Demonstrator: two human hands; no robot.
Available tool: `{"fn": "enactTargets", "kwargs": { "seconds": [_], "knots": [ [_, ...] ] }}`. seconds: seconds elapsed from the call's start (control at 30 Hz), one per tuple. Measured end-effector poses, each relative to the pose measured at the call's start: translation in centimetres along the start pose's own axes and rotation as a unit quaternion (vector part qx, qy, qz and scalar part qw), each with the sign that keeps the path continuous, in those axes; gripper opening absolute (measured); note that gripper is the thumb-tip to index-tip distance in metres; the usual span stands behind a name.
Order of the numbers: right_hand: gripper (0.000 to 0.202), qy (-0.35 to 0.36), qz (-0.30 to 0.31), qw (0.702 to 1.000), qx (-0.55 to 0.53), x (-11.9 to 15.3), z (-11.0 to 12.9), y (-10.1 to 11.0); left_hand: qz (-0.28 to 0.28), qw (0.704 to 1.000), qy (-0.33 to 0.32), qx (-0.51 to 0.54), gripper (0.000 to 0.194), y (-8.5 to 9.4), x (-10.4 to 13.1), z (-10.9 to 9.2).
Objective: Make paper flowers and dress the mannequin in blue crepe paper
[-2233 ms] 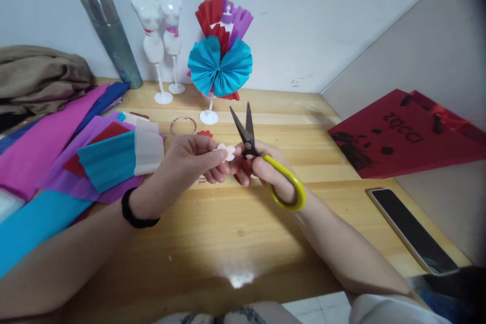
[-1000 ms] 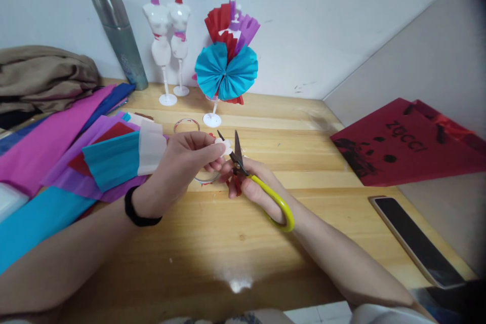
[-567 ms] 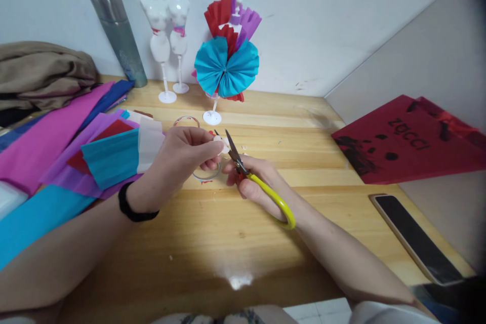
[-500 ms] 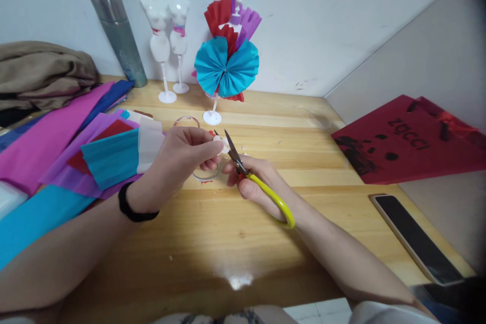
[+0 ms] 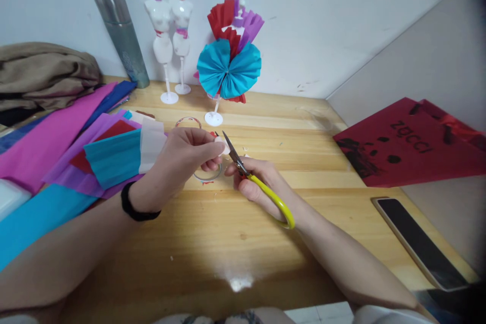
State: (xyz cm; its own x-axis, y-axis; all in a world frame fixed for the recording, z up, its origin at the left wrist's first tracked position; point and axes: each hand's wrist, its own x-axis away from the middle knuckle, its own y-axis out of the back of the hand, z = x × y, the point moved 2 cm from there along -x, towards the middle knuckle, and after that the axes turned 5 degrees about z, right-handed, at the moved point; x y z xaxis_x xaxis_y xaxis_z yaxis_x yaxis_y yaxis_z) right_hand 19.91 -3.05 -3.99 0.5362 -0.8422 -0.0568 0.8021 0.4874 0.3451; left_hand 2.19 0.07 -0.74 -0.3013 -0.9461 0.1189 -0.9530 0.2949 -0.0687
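Between thumb and fingers, my left hand (image 5: 190, 151) pinches a small white piece of paper (image 5: 224, 147). My right hand (image 5: 261, 182) grips a pair of scissors (image 5: 261, 187) with yellow handles. Their dark blades are parted and point up and left, with the white piece at or between them; the exact contact is too small to make out. Under and behind my left hand, a roll of tape or a ring (image 5: 208, 174) lies on the table, partly hidden. A second ring (image 5: 189, 121) shows just above that hand.
Folded crepe paper (image 5: 114, 157) in several colours lies at left, beside brown cloth (image 5: 45, 73). A bottle (image 5: 125, 40), two white mannequins (image 5: 161, 45) and one dressed in paper fans (image 5: 228, 68) stand by the wall. A red bag (image 5: 410, 142) and a phone (image 5: 417, 240) are at right.
Both hands stay nearly in place, still holding the white piece and the scissors. The view has shifted slightly, so the background sits a little lower and farther right.
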Motion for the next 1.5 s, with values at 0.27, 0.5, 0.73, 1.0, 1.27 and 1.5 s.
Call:
{"fn": "enactTargets", "kwargs": {
  "seconds": [0.27, 0.5, 0.73, 1.0, 1.27, 1.5],
  "knots": [
    [0.06, -0.01, -0.003, 1.0, 0.003, 0.0, 0.6, 0.0, 0.005, 1.0, 0.0, -0.001, 0.021, 0.1, 0.0, 0.0],
    [0.058, -0.006, -0.003, 1.0, 0.006, 0.1, 0.5, 0.1, 0.005, 1.0, 0.003, 0.006, 0.019, 0.1, 0.0, 0.0],
    [0.055, -0.022, 0.008, 0.999, -0.045, 0.1, 0.9, 0.0, 0.006, 1.0, 0.002, 0.013, 0.019, 0.1, 0.1, 0.1],
    [0.054, -0.051, 0.02, 0.994, -0.098, 0.3, 1.1, -0.3, 0.0, 1.0, 0.002, 0.027, 0.02, 0.1, 0.0, 0.4],
    [0.056, -0.032, 0.007, 0.998, -0.054, 0.1, 0.5, -0.3, -0.021, 0.999, 0.004, 0.04, 0.02, -0.3, 0.0, 0.6],
    [0.053, -0.051, 0.007, 0.995, -0.081, 0.3, 1.1, -0.4, -0.033, 0.999, 0.001, 0.031, 0.019, -0.3, 0.1, 0.5]
  ]
}}
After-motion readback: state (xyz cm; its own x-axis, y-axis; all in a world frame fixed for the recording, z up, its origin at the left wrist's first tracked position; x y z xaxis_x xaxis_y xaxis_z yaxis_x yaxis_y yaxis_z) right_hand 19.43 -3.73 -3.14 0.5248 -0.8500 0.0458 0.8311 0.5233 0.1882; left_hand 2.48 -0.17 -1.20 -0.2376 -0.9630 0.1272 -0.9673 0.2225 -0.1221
